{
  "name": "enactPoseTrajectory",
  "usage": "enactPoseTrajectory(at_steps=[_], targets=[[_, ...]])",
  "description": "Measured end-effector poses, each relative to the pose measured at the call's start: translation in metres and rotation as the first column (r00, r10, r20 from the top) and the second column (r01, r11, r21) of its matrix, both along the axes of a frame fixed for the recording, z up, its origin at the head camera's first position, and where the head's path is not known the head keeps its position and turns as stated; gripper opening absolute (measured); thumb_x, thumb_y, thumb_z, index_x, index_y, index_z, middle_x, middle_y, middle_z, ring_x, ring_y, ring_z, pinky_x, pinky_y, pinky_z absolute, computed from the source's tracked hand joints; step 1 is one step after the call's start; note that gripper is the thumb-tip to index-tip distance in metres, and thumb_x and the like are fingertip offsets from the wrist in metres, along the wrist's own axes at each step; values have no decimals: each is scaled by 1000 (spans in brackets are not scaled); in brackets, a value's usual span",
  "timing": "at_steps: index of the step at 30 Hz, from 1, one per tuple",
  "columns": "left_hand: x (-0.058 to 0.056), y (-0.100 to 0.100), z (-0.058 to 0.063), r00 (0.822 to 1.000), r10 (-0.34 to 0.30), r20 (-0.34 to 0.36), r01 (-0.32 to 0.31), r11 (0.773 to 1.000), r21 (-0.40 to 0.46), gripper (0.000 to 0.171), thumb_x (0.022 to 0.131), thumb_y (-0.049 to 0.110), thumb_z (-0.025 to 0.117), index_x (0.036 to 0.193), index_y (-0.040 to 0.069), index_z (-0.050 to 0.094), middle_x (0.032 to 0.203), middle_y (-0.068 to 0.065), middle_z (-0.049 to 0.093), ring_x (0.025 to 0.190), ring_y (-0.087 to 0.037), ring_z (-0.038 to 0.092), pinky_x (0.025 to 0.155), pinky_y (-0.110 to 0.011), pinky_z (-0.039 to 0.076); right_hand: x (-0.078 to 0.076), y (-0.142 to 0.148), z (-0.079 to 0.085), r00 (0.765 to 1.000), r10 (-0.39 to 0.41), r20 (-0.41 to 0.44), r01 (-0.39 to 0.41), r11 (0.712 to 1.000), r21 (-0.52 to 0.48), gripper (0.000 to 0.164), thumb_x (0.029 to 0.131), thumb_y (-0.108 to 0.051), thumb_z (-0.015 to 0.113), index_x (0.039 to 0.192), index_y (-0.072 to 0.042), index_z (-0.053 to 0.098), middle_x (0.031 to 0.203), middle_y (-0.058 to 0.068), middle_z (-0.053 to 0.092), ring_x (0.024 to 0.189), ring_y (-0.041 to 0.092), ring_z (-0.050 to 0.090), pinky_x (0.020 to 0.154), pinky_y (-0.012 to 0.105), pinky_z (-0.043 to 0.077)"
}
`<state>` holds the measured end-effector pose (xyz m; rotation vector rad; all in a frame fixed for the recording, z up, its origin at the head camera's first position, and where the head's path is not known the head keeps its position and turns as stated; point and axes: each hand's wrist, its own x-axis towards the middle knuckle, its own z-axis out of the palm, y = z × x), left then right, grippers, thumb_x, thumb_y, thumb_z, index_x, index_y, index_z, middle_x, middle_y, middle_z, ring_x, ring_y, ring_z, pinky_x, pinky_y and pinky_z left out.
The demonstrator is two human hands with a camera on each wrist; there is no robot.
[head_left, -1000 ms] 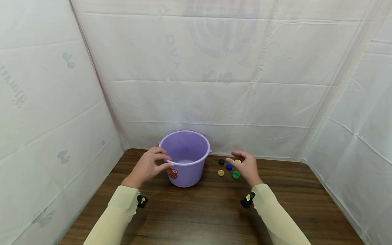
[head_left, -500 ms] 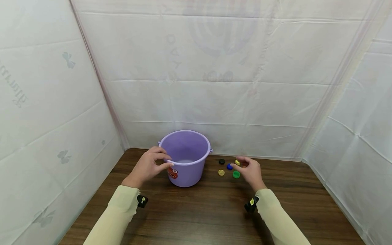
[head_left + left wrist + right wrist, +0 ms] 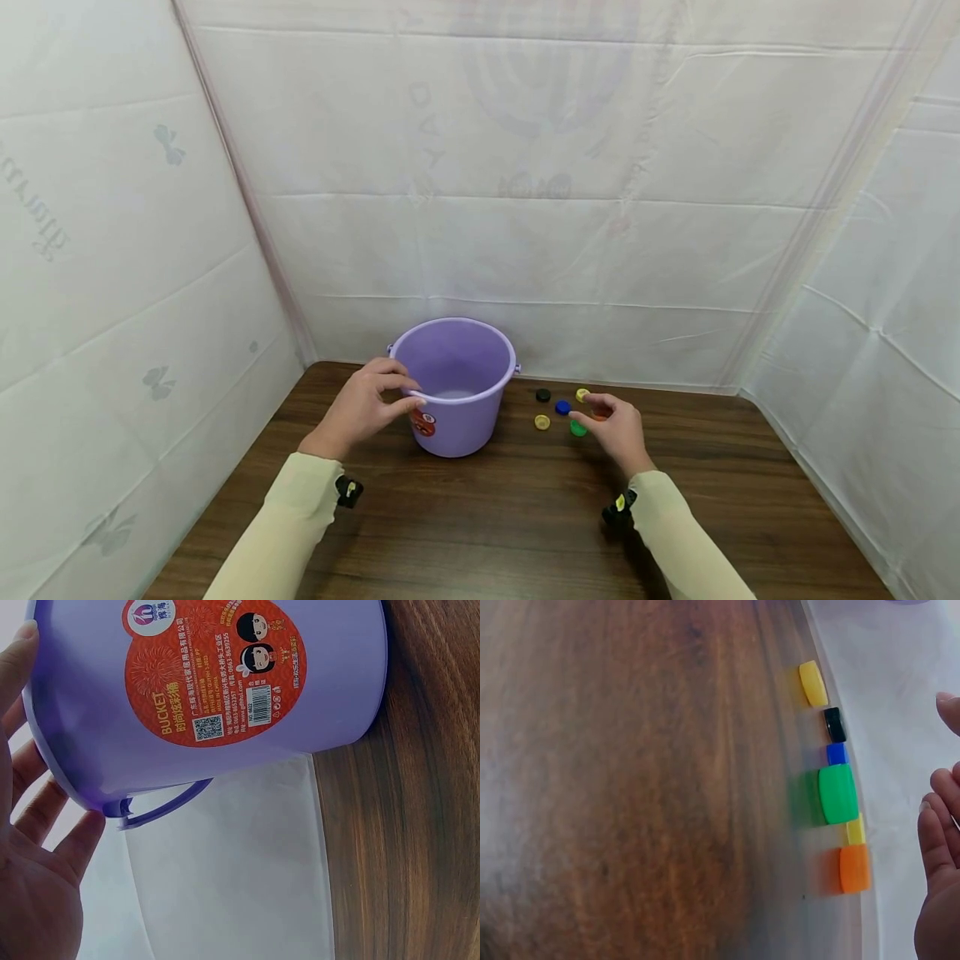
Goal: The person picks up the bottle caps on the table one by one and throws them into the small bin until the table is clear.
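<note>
Here's the left hand (image 3: 363,407), thumb and fingers pinching the rim of the upright purple bucket (image 3: 461,421) at its eight o'clock. Across to the bucket's four o'clock, it's black cap (image 3: 543,395) at ten and tan cap (image 3: 542,422) at eight around the blue cap (image 3: 562,407), green cap (image 3: 838,794) at five, yellow cap (image 3: 582,394) at two, while the right hand (image 3: 617,427), thumb and fingers parted and holding nothing, hovers by the orange cap (image 3: 855,868).

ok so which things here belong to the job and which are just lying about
Likely the job:
purple bucket, rim held by the left hand
black cap, blue cap, green cap, orange cap, two yellow caps, near the right hand

Likely just surroundings:
wooden table
white sheeting
black wrist cameras, worn
</note>
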<state>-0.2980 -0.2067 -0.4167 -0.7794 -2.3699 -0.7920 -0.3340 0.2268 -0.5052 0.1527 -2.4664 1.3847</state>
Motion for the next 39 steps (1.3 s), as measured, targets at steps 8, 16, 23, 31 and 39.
enactPoseTrajectory(at_steps=[8, 16, 23, 31, 39], targets=[[1, 1, 1, 1000, 4, 2, -4, 1000, -5, 16, 78, 28, 91, 89, 23, 81, 100, 6, 69, 102, -16, 61, 91, -41, 54, 1, 4, -4, 999, -27, 26, 27, 999, 24, 49, 83, -33, 87, 121, -5, 73, 120, 17, 73, 111, 34, 69, 96, 50, 57], [2, 1, 2, 1000, 1, 10, -1, 1000, -5, 16, 78, 27, 91, 89, 22, 81, 100, 6, 69, 102, -16, 61, 89, -41, 55, 0, 12, -9, 997, -66, 29, 64, 997, 43, 46, 84, -31, 86, 120, -6, 74, 118, 19, 73, 108, 34, 70, 91, 42, 58], [1, 2, 2, 1000, -2, 6, 2, 1000, -2, 16, 78, 28, 91, 90, 23, 81, 100, 6, 69, 102, -16, 61, 90, -41, 54, -3, 19, -13, 996, -75, 38, 73, 997, 35, 47, 84, -32, 86, 121, -6, 74, 117, 17, 74, 108, 32, 70, 88, 34, 57], [1, 2, 2, 1000, -8, 0, 8, 1000, -5, 15, 78, 27, 90, 90, 22, 81, 100, 5, 69, 102, -17, 61, 91, -41, 54, -6, 23, -18, 995, -95, 41, 93, 994, 56, 47, 85, -28, 86, 123, -4, 72, 118, 20, 73, 109, 35, 69, 93, 49, 57], [1, 2, 2, 1000, -10, -5, 10, 1000, -1, 15, 79, 27, 90, 90, 22, 81, 99, 6, 69, 102, -17, 61, 90, -41, 53, -10, 27, -19, 991, -118, 60, 114, 991, 67, 47, 85, -25, 85, 124, -2, 71, 117, 22, 73, 107, 37, 70, 91, 50, 57]])
